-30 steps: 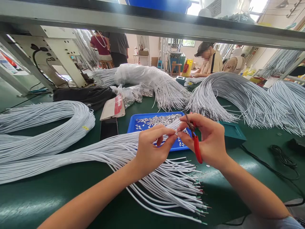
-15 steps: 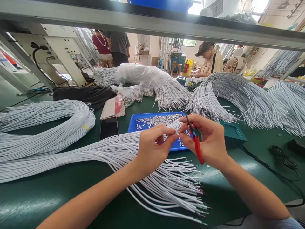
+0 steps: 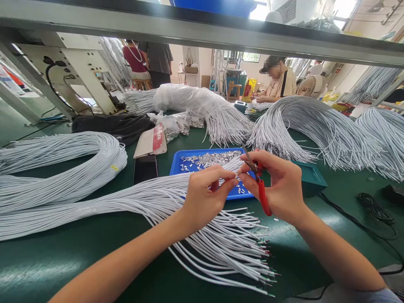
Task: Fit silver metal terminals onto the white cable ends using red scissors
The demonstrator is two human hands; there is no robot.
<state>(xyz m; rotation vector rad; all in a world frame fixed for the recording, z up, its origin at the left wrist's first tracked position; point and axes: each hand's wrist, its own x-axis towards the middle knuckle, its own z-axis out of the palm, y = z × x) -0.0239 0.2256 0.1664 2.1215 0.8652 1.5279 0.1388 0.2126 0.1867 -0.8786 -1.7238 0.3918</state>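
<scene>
My left hand (image 3: 205,200) is closed in a pinch, thumb against forefinger, on the end of a white cable; the tip is mostly hidden by my fingers. Red-handled scissors (image 3: 264,198) rest in my right hand (image 3: 285,185), with their blades pointing up and away to the left. The right thumb and forefinger meet the left fingertips at the same cable end. Under both hands lies a blue tray (image 3: 175,166) with many small metal pieces (image 3: 208,159). A loose bundle of white cables (image 3: 126,198) runs from the left beneath my left hand, its stripped ends fanned out with coloured wires.
Coiled white cables (image 3: 104,155) lie at the left, near a phone (image 3: 145,170) and cardboard (image 3: 150,143). Behind the tray are more cable bundles (image 3: 315,122) and bagged metal parts (image 3: 179,124). A green box (image 3: 312,179) and black cord (image 3: 375,208) sit right. A co-worker (image 3: 277,80) sits beyond.
Both hands have shifted very slightly to the right, still together at the cable end. The scissors have turned a little in my right hand, and more of their second red handle shows.
</scene>
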